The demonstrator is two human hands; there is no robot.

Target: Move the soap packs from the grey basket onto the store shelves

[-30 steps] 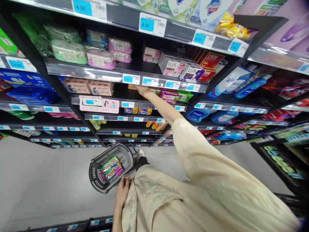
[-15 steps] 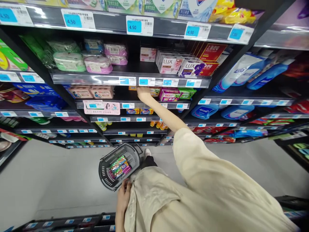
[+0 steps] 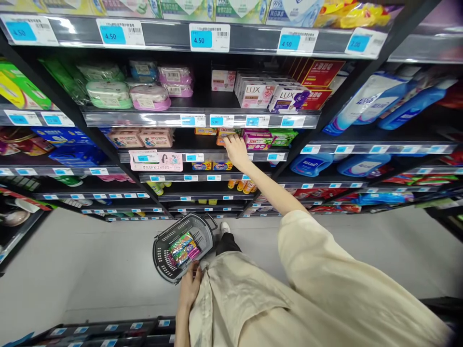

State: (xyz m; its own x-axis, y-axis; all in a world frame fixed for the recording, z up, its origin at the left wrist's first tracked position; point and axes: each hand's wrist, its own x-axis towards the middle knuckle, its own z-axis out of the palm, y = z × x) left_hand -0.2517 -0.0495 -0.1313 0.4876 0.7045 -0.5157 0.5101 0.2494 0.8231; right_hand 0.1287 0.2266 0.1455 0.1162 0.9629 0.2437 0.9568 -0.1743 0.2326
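Observation:
My right hand [image 3: 237, 150] reaches into the second shelf from the top of those with price tags, under the blue tags. Its fingers are closed on a small orange box [image 3: 222, 140], just in front of a row of pink and green soap boxes [image 3: 258, 140]. Another orange box [image 3: 205, 131] lies further left on the same shelf. My left hand [image 3: 190, 289] hangs low by my hip, fingers curled on the near rim of a grey shopping basket [image 3: 164, 241]. Colourful packets [image 3: 183, 246] lie inside the basket.
Black shop shelves [image 3: 202, 117] with blue price tags fill the view. LUX soap boxes [image 3: 255, 95] and tubs of wipes [image 3: 108, 94] sit one shelf up, blue detergent bottles [image 3: 356, 108] to the right. The grey floor [image 3: 90, 270] runs below, and my shoe [image 3: 224, 227] shows beside the basket.
My right hand has drawn back from deep in the shelf and shifted right, now with the orange box at its fingertips. The left hand and basket stay low at my side.

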